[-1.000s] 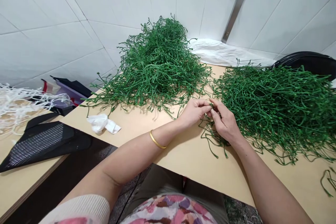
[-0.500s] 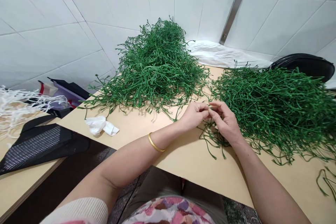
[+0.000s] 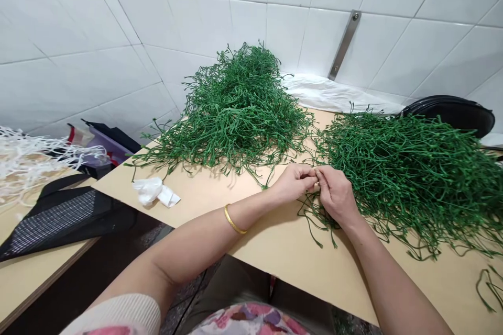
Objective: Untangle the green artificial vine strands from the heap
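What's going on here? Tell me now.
A person is pinching green wiry stems between the left hand and right hand, above a pale wooden table. One heap of stems sits beyond the hands, and a second heap lies to the right. A crumpled white tissue lies further left.

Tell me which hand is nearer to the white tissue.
Left. The left hand lies to the right of the white tissue, not touching it; the right hand is farther right, beyond the left hand.
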A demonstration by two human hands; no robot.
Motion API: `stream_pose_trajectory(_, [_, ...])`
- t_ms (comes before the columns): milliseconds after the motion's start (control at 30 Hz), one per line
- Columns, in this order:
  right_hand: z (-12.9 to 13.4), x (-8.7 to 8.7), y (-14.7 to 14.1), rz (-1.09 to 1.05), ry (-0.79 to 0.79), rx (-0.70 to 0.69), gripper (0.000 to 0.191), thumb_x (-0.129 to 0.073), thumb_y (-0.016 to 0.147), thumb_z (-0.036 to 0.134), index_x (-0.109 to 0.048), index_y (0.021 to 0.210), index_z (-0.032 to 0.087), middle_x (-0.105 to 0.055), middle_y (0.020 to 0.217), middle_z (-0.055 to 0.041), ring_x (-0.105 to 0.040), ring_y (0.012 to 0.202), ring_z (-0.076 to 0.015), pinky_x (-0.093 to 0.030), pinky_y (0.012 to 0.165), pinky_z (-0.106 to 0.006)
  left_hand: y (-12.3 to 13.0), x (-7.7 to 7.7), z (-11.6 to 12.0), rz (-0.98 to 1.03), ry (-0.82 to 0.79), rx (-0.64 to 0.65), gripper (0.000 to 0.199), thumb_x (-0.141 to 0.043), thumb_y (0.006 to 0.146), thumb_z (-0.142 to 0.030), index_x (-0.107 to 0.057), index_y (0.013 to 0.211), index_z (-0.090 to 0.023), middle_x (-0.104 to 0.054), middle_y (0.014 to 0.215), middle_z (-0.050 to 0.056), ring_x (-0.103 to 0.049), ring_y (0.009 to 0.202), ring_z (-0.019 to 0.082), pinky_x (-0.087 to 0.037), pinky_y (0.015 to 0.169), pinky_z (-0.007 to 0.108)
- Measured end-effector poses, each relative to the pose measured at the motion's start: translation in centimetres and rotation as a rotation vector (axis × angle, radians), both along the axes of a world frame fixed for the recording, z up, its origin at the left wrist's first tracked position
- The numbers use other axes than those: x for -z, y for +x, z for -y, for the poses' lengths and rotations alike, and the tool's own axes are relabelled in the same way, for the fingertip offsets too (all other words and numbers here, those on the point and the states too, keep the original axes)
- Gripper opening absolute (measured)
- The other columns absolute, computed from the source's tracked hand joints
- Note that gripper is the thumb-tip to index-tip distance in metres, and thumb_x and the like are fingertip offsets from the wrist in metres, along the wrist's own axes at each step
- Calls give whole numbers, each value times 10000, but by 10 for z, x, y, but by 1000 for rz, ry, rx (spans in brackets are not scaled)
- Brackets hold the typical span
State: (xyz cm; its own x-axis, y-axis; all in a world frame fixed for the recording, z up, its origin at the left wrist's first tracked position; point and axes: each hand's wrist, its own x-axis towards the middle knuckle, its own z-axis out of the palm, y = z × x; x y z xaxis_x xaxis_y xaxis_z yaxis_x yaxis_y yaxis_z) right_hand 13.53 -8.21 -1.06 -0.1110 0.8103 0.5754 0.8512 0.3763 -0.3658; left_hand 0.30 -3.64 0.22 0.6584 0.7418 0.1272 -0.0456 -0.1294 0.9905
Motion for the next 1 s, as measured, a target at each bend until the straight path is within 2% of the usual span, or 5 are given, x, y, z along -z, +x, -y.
stream_pose_trajectory(333, [2,-14,15,-155,-264,-38,253,-326,891,310,-438,689,207,-450,559,26,-403,494,-109,-294,501,-226,-2,-3,6,-85,163,238,139,-438,723,-139,-562,663,-118,-440,585,-29,-359,567,68,-296,569,216])
stream_pose_trajectory(533, [-4,-6,23,81,-101,178,236,-370,871,312,-568,843,186,-555,681,-24,-483,640,-150,-311,608,-266,0,-2,11,-62,172,137,131,-489,750,-192,-563,674,-115,-406,546,-47,-354,540,58,-311,543,207])
stream_pose_trajectory(700, [-7,8,21,447,3,204,231,-426,836,279,-619,918,183,-581,914,-93,-447,858,-224,-283,727,-336,-15,-51,10,99,91,-26,113,-542,747,-216,-583,746,-110,-508,567,-28,-400,476,38,-315,461,187])
stream_pose_trajectory(867, [-6,12,22,425,179,225,240,-441,842,306,-628,925,179,-580,917,-93,-417,888,-236,-275,772,-350,-45,-109,7,233,39,-107,141,-551,778,-254,-598,819,-127,-520,566,-28,-348,403,-2,-239,386,154])
stream_pose_trajectory(1000, [-4,9,21,401,268,197,212,-455,833,292,-629,866,175,-584,906,-93,-422,908,-241,-276,791,-351,-63,-128,9,295,-50,-141,139,-505,814,-235,-596,821,-130,-479,545,-44,-280,358,-21,-179,354,135])
